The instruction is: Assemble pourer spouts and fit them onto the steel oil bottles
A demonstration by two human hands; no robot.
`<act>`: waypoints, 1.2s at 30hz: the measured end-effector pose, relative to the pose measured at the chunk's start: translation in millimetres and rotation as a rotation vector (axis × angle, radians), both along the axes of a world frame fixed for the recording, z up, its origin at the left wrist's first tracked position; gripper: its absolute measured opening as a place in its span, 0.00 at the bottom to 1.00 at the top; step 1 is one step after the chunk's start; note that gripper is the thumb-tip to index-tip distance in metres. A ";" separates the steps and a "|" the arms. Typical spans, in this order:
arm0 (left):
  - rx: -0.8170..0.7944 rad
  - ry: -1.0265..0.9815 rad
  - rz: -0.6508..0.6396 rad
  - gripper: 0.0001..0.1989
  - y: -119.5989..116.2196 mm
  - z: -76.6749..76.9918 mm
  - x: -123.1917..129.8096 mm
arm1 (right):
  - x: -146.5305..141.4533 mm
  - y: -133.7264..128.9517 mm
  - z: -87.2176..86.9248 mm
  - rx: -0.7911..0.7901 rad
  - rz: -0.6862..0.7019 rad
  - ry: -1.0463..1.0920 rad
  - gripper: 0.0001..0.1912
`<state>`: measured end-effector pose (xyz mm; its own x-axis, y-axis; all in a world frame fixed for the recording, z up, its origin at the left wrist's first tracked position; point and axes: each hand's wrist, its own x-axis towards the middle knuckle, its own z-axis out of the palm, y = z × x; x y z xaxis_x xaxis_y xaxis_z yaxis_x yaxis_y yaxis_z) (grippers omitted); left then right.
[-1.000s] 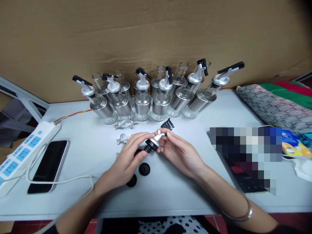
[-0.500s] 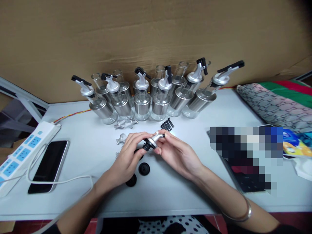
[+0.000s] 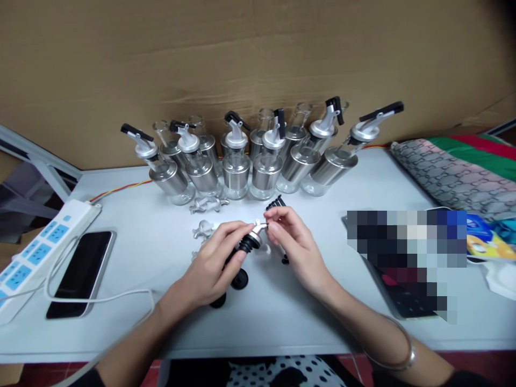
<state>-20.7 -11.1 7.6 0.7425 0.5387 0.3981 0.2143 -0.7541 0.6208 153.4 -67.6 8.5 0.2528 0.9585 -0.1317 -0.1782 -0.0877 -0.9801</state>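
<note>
My left hand (image 3: pixel 215 258) grips a bottle pourer spout (image 3: pixel 255 236), silver with a black ribbed stopper, tilted with its tip to the right. The thumb and fingers of my right hand (image 3: pixel 296 244) are pinched at that tip and hide it. Behind my right fingers lies a bundle of small black pieces (image 3: pixel 275 202). Black round discs (image 3: pixel 241 279) rest on the table beneath my left hand. Silver spout parts (image 3: pixel 203 229) lie to the left of my fingers, partly covered, and more silver parts (image 3: pixel 208 205) sit farther back.
Glass bottles with metal sleeves (image 3: pixel 267 173) stand in rows at the back, the front ones topped by pourers. A phone (image 3: pixel 80 274), white cable and power strip (image 3: pixel 38 252) occupy the left. A patterned cushion (image 3: pixel 455 177) and a blurred dark item lie right.
My right hand has turned over, from under the spout to pinching its tip from the right. The left hand keeps its grip, with the pourer slightly shifted.
</note>
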 end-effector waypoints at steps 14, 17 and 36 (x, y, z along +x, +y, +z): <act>0.067 0.055 -0.026 0.25 3.6 -6.4 -2.0 | 4.9 -2.1 6.1 0.242 0.250 -0.538 0.06; 0.022 0.039 -0.014 0.22 3.5 -6.2 -2.1 | 5.2 -1.9 6.7 0.238 0.285 -0.505 0.08; -0.045 0.230 0.112 0.09 4.6 6.6 1.8 | -0.6 -2.1 4.6 0.025 0.284 -0.055 0.13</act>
<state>-18.9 -6.5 14.3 0.7454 0.6361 0.1994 0.4347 -0.6906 0.5780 152.8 -69.7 13.0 -0.0196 0.9947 -0.1011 -0.0968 -0.1025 -0.9900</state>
